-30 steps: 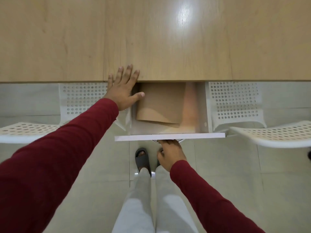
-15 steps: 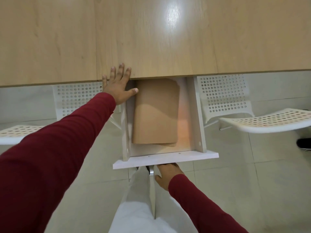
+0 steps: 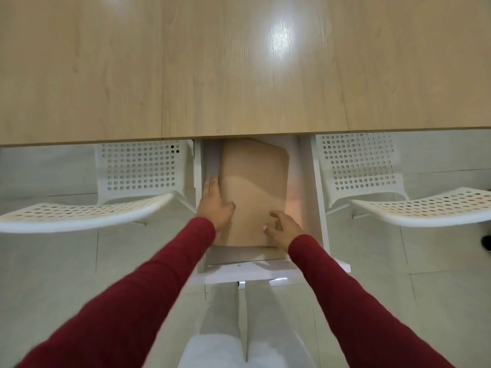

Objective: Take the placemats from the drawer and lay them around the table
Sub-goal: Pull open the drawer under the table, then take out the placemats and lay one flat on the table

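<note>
Under the wooden table [image 3: 239,75], the white drawer [image 3: 313,187] is pulled out toward me. Tan placemats [image 3: 255,187] lie stacked inside it, their far end partly hidden under the table edge. My left hand [image 3: 216,203] grips the stack's left edge, fingers down beside it and thumb on top. My right hand [image 3: 283,227] rests on the stack near its front right corner, touching the top mat with bent fingertips.
A white perforated chair [image 3: 87,213] stands left of the drawer and another chair [image 3: 425,208] stands to its right, both tucked under the table. My legs are directly below the drawer front [image 3: 265,274]. The floor is pale tile.
The drawer has come further out. My left hand left the table edge and took the mats' left edge. My right hand let go of the drawer front and moved onto the mats.
</note>
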